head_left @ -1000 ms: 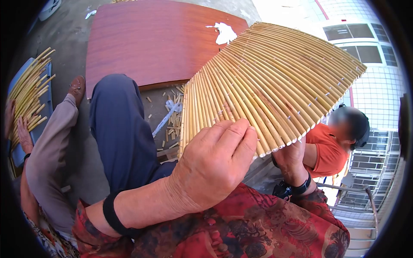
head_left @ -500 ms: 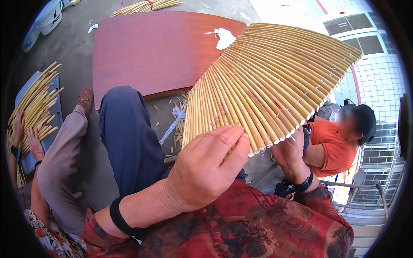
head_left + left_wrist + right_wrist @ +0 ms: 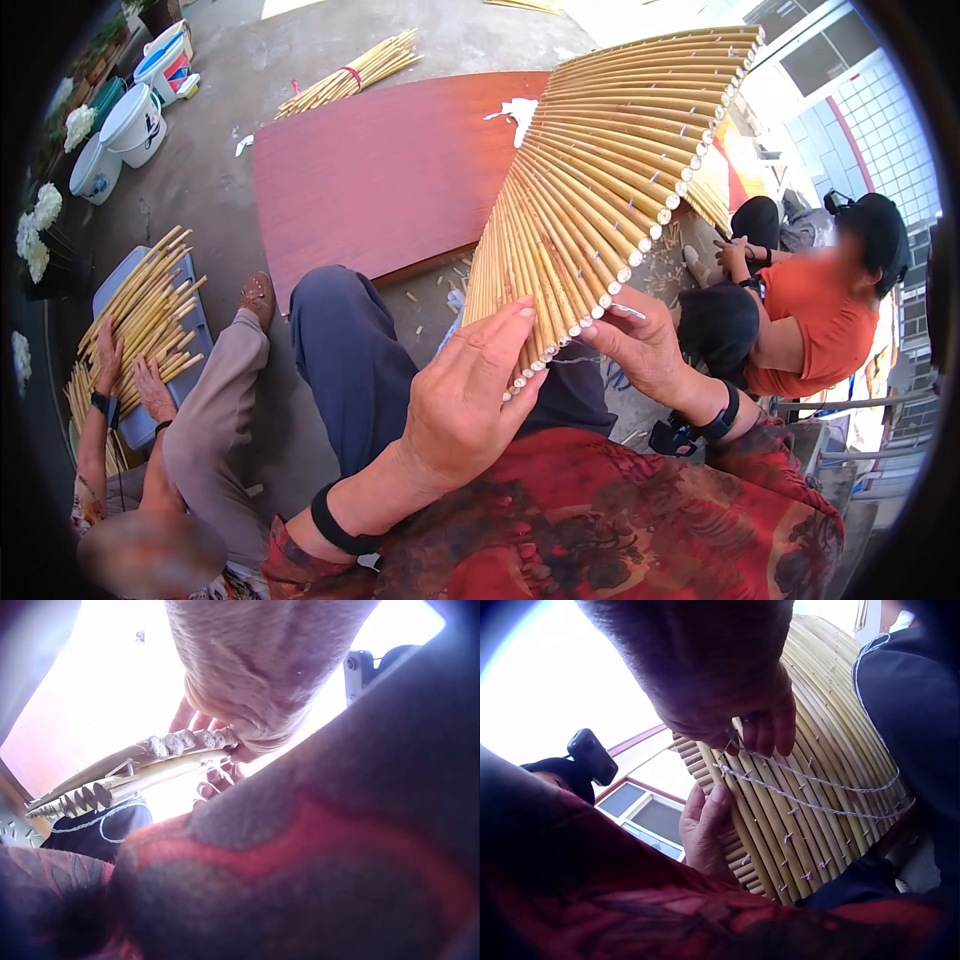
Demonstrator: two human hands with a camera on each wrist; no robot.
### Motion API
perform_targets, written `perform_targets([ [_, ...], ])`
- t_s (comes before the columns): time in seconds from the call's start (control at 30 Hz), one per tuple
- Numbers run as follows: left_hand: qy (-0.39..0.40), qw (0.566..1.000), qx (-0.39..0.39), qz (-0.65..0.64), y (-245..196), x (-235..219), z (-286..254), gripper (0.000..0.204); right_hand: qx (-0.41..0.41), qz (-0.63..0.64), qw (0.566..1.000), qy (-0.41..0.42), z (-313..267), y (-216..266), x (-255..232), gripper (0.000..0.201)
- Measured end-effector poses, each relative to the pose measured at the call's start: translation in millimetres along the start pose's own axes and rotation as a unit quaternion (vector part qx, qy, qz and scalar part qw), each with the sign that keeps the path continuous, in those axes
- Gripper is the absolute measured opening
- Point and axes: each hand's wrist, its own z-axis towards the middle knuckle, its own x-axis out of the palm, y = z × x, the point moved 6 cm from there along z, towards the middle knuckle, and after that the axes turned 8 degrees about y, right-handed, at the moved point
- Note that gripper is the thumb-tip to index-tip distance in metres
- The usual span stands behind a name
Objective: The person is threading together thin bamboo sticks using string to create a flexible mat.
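Observation:
A mat of tied reed sticks (image 3: 610, 150) stands fanned and tilted in front of me, pale cut ends along its near edge. My left hand (image 3: 465, 395) grips its lower corner, thumb and fingers on either side; in the right wrist view its fingers (image 3: 709, 825) hold the edge. My right hand (image 3: 650, 345) is at the same edge, its thumb by the cut ends. In the right wrist view that hand (image 3: 739, 705) curls over the sticks and pinches a white string (image 3: 817, 814), whose long loop hangs across the mat. Short string ties dot the sticks.
A reddish-brown board (image 3: 390, 180) lies ahead, with a white scrap (image 3: 520, 115) on it. At left, another person's hands (image 3: 150, 385) rest on reed sticks in a blue tray (image 3: 190, 260). A person in orange (image 3: 815, 320) sits at right. Buckets (image 3: 135, 125) stand far left.
The mat has swung more upright, its far corner shifting left and up. My right hand has come out from behind the mat, closer to the left hand. The view has shifted left.

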Motion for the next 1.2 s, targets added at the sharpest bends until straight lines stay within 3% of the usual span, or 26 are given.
perform_targets([
  [0.07, 0.003, 1.0, -0.007, 0.018, 1.0, -3.4, 0.5, 0.052, -0.138, -0.219, 0.965, 0.043, 6.0, 18.1, 6.7, 0.015],
  [0.2, -0.009, 0.998, -0.039, 0.051, 5.8, -12.5, 2.1, 0.051, -0.141, -0.249, 0.957, 0.044, 13.5, 23.6, 14.3, 0.017],
  [0.37, -0.009, 0.994, -0.09, 0.058, 9.6, -15.3, 0.2, 0.052, -0.197, -0.275, 0.941, 0.028, 21.7, 40.0, 20.6, 0.019],
  [0.43, -0.045, 0.991, -0.119, 0.041, 17.3, -18.7, -2.4, 0.051, -0.225, -0.266, 0.937, 0.004, 24.7, 37.7, 21.2, 0.021],
  [0.5, -0.045, 0.991, -0.11, 0.056, 20.0, -19.3, 0.0, 0.05, -0.266, -0.301, 0.916, -0.019, 29.0, 36.2, 23.3, 0.023],
  [0.7, -0.059, 0.987, -0.126, 0.074, 15.3, -27.4, 2.8, 0.048, -0.272, -0.317, 0.909, -0.006, 40.9, 40.0, 28.5, 0.012],
  [0.87, -0.094, 0.98, -0.175, 0.002, 25.4, -29.7, -5.2, 0.047, -0.282, -0.296, 0.912, 0.005, 44.6, 40.4, 31.2, 0.014],
  [1.2, -0.09, 0.98, -0.178, 0.009, 23.7, -29.1, -1.0, 0.048, -0.277, -0.269, 0.922, 0.04, 47.5, 41.5, 31.4, 0.02],
])
